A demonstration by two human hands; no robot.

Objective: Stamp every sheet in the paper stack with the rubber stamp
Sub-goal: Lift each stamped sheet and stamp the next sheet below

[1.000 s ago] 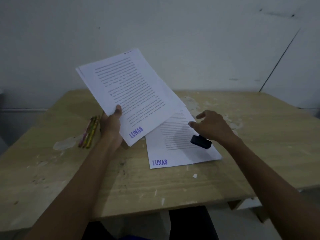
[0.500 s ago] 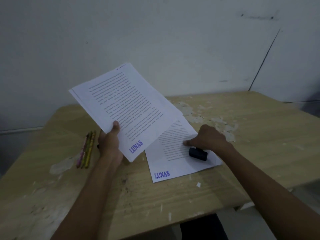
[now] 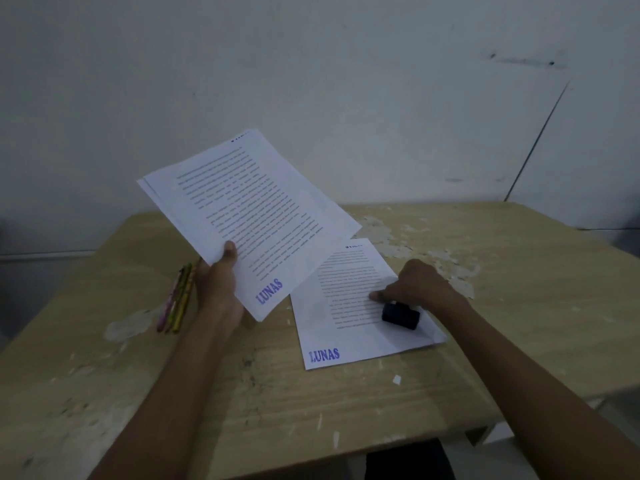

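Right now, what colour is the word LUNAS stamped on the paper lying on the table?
Blue-purple, on the paper lying on the table; the head view shows it, near the bottom left corner.

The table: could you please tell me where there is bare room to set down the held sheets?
Bare wood lies on the table between the pencils and the flat stamped sheet, and along the near edge. It is crowded where the right hand and stamp rest.

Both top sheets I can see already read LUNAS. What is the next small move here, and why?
Probably lay the held stack, gripped by the left hand, down on the table and check the sheets beneath its stamped top. The right hand holds the black stamp on the already stamped sheet.
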